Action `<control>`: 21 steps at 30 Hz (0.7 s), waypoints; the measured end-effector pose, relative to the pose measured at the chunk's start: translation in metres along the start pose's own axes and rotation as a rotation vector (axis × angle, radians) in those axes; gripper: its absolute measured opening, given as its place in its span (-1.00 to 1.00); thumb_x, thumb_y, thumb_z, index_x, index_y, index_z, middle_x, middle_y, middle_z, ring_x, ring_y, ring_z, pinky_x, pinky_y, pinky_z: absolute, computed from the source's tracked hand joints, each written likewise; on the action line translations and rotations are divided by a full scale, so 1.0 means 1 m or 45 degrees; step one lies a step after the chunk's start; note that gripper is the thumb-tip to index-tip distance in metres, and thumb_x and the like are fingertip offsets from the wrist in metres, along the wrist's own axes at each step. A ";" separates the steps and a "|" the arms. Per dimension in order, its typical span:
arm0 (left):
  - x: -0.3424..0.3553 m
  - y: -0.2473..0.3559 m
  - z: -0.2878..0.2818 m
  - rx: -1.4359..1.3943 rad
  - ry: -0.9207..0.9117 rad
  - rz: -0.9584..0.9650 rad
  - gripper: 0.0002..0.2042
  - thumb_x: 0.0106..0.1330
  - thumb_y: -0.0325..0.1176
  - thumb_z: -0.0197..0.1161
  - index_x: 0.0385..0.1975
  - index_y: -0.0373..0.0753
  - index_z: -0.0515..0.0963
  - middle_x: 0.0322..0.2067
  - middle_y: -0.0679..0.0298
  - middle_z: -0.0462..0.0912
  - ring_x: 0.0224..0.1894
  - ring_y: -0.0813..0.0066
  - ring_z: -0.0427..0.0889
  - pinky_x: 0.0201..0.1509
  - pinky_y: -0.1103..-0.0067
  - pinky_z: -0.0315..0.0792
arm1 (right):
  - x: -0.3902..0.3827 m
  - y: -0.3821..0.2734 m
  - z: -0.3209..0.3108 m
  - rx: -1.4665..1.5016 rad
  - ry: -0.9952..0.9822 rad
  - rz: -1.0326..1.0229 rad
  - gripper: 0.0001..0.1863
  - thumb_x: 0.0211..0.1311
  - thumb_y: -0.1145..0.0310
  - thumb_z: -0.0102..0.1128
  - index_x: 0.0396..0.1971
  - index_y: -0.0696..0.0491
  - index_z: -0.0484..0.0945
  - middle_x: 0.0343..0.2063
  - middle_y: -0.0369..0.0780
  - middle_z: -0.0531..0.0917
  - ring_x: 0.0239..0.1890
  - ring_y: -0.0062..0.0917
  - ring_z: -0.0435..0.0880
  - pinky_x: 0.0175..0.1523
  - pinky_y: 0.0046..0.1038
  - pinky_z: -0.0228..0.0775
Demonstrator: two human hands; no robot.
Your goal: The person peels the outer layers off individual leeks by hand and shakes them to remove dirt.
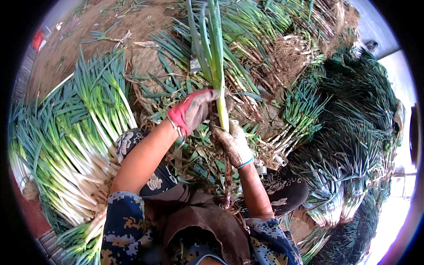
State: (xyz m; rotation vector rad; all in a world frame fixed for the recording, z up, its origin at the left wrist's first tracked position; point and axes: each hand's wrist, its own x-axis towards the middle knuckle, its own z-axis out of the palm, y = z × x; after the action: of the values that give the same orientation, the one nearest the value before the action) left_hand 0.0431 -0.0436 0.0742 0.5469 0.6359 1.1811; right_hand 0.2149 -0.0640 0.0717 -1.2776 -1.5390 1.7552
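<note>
A long green onion (222,108) stands nearly upright before me, its leaves rising to the top of the view and its brownish root end hanging toward my lap. My right hand (232,143), in a dirty white glove, is closed around its lower stalk. Higher up, where the leaves part from the stalk, my left hand (194,110) grips it with bent fingers in a red and grey glove. Some of the left fingertips are hidden behind the stalk. Peeled leaves and scraps (194,152) lie on the ground beneath both hands.
Clean, white-stemmed green onions (84,150) are heaped at my left. Ahead and to the right lie unpeeled ones with muddy roots (289,55). Large dark-green bundles (349,132) pile up along the right side. My patterned knees (287,194) flank the work spot.
</note>
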 end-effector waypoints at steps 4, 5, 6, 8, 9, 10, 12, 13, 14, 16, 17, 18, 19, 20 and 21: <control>0.003 -0.012 -0.004 -0.151 -0.066 -0.015 -0.57 0.33 -0.13 0.09 0.04 -0.34 0.39 -0.18 0.13 0.56 -0.11 0.26 0.55 0.06 0.31 0.45 | 0.004 0.011 0.002 -0.159 0.084 -0.085 -0.67 0.18 0.22 0.18 -0.17 0.14 0.48 -0.55 -0.34 0.55 -0.58 -0.74 0.44 -0.49 -0.62 0.30; 0.004 -0.015 -0.005 -0.158 -0.027 0.003 -0.58 0.33 -0.14 0.09 0.03 -0.34 0.39 -0.18 0.14 0.55 -0.12 0.27 0.55 0.05 0.31 0.45 | 0.004 0.012 0.005 -0.121 0.087 -0.112 -0.67 0.18 0.22 0.18 -0.17 0.14 0.48 -0.55 -0.33 0.55 -0.57 -0.74 0.45 -0.49 -0.62 0.31; 0.007 -0.018 -0.006 -0.165 0.012 0.021 -0.59 0.33 -0.15 0.08 0.02 -0.35 0.39 -0.19 0.14 0.54 -0.13 0.27 0.55 0.05 0.31 0.46 | 0.004 0.014 0.007 -0.084 0.089 -0.139 -0.67 0.18 0.22 0.17 -0.17 0.15 0.49 -0.55 -0.33 0.56 -0.57 -0.73 0.45 -0.49 -0.62 0.31; 0.008 -0.024 -0.008 -0.159 0.049 0.006 -0.61 0.33 -0.18 0.07 0.00 -0.35 0.40 -0.21 0.17 0.53 -0.14 0.29 0.54 0.04 0.34 0.45 | 0.006 0.019 0.007 -0.191 0.118 -0.159 -0.67 0.17 0.23 0.17 -0.18 0.15 0.49 -0.55 -0.32 0.57 -0.56 -0.73 0.47 -0.48 -0.61 0.33; 0.006 -0.026 -0.010 -0.142 0.050 -0.020 -0.63 0.32 -0.20 0.07 -0.01 -0.34 0.40 -0.23 0.18 0.53 -0.14 0.30 0.54 0.04 0.36 0.45 | 0.006 0.019 0.009 -0.199 0.127 -0.146 -0.67 0.16 0.23 0.17 -0.18 0.15 0.49 -0.55 -0.32 0.57 -0.56 -0.73 0.47 -0.47 -0.61 0.34; 0.005 -0.027 -0.011 -0.125 0.049 -0.042 -0.64 0.32 -0.22 0.07 -0.02 -0.34 0.40 -0.24 0.20 0.52 -0.14 0.31 0.54 0.04 0.38 0.44 | 0.006 0.019 0.010 -0.209 0.137 -0.136 -0.67 0.15 0.23 0.18 -0.18 0.15 0.49 -0.56 -0.32 0.57 -0.55 -0.72 0.47 -0.46 -0.61 0.34; 0.002 -0.030 -0.010 0.116 0.022 0.080 -0.67 0.28 -0.29 0.09 -0.01 -0.32 0.40 -0.24 0.21 0.52 -0.14 0.33 0.53 0.05 0.44 0.41 | 0.009 0.031 0.009 -0.188 0.129 -0.136 -0.65 0.16 0.23 0.17 -0.14 0.14 0.47 -0.55 -0.32 0.57 -0.56 -0.72 0.47 -0.47 -0.61 0.34; 0.002 -0.036 -0.014 0.274 0.001 0.190 -0.67 0.27 -0.30 0.10 -0.01 -0.31 0.40 -0.25 0.21 0.52 -0.14 0.33 0.53 0.05 0.44 0.40 | 0.012 0.037 0.010 -0.211 0.128 -0.169 -0.65 0.16 0.23 0.16 -0.13 0.13 0.46 -0.55 -0.32 0.57 -0.56 -0.72 0.47 -0.47 -0.61 0.34; 0.002 -0.039 -0.017 0.433 -0.019 0.300 -0.66 0.26 -0.32 0.11 -0.01 -0.31 0.40 -0.26 0.22 0.52 -0.14 0.33 0.53 0.05 0.45 0.39 | 0.013 0.041 0.012 -0.232 0.125 -0.201 -0.64 0.16 0.23 0.16 -0.11 0.13 0.45 -0.54 -0.32 0.57 -0.56 -0.73 0.47 -0.48 -0.61 0.33; 0.003 -0.035 -0.019 0.378 -0.010 0.161 -0.64 0.23 -0.33 0.16 0.02 -0.30 0.40 -0.17 0.17 0.56 -0.08 0.32 0.54 0.09 0.43 0.38 | 0.012 0.043 0.012 -0.168 0.078 -0.153 -0.64 0.18 0.25 0.15 -0.09 0.12 0.43 -0.54 -0.34 0.54 -0.56 -0.73 0.45 -0.47 -0.61 0.33; -0.002 -0.023 -0.012 0.247 -0.075 0.089 -0.62 0.23 -0.33 0.17 0.03 -0.30 0.40 -0.14 0.16 0.56 -0.05 0.32 0.54 0.11 0.42 0.38 | 0.010 0.038 0.010 -0.115 0.044 -0.147 -0.65 0.19 0.25 0.15 -0.09 0.12 0.43 -0.53 -0.35 0.53 -0.56 -0.73 0.45 -0.47 -0.61 0.33; -0.004 -0.014 -0.007 0.115 -0.137 0.018 -0.61 0.22 -0.32 0.19 0.03 -0.29 0.40 -0.11 0.15 0.57 -0.03 0.31 0.55 0.13 0.41 0.37 | 0.007 0.032 0.008 -0.061 0.009 -0.140 -0.65 0.19 0.25 0.15 -0.09 0.12 0.43 -0.53 -0.35 0.52 -0.56 -0.74 0.44 -0.47 -0.62 0.32; 0.003 -0.009 -0.003 0.052 -0.124 0.012 -0.56 0.24 -0.21 0.19 0.07 -0.29 0.39 -0.05 0.12 0.57 0.00 0.26 0.56 0.15 0.35 0.38 | 0.004 0.024 0.008 0.060 -0.019 -0.094 -0.66 0.20 0.27 0.15 -0.10 0.14 0.43 -0.53 -0.36 0.50 -0.57 -0.73 0.43 -0.48 -0.63 0.32; 0.010 0.000 -0.007 -0.119 -0.096 -0.010 -0.56 0.30 -0.11 0.14 0.05 -0.26 0.38 -0.08 0.12 0.59 -0.02 0.23 0.57 0.12 0.29 0.41 | 0.004 0.026 0.008 0.065 -0.025 -0.101 -0.66 0.19 0.27 0.15 -0.10 0.14 0.43 -0.53 -0.36 0.50 -0.57 -0.73 0.43 -0.48 -0.63 0.32; 0.014 0.007 -0.008 -0.175 -0.003 0.021 -0.58 0.33 -0.08 0.10 0.03 -0.25 0.40 -0.08 0.12 0.58 -0.03 0.22 0.57 0.11 0.26 0.42 | 0.005 0.031 0.009 0.070 -0.030 -0.107 -0.66 0.18 0.27 0.15 -0.11 0.15 0.43 -0.53 -0.36 0.49 -0.57 -0.73 0.43 -0.49 -0.62 0.32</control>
State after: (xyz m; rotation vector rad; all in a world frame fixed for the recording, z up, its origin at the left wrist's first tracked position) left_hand 0.0362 -0.0273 0.0707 0.4376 0.5446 1.2300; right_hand 0.2122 -0.0724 0.0402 -1.1530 -1.5237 1.7528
